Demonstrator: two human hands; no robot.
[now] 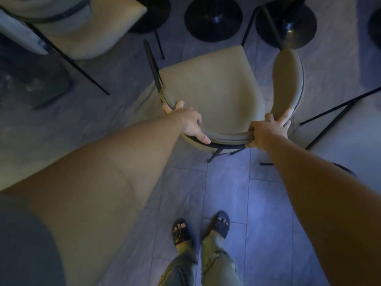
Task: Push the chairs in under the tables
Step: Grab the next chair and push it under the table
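A beige padded chair (210, 87) with a curved backrest and thin black metal legs stands on the tiled floor in front of me. My left hand (190, 122) grips the left part of the curved backrest. My right hand (268, 132) grips the right part of the same backrest. Beyond the chair's seat stand round black table bases (213, 17), (288, 23). The table tops are not visible.
A second beige chair (78, 23) stands at the upper left, its black legs angled out over the floor. Black legs of another piece of furniture (338, 116) reach in from the right. My sandalled feet (201, 228) stand on grey floor tiles behind the chair.
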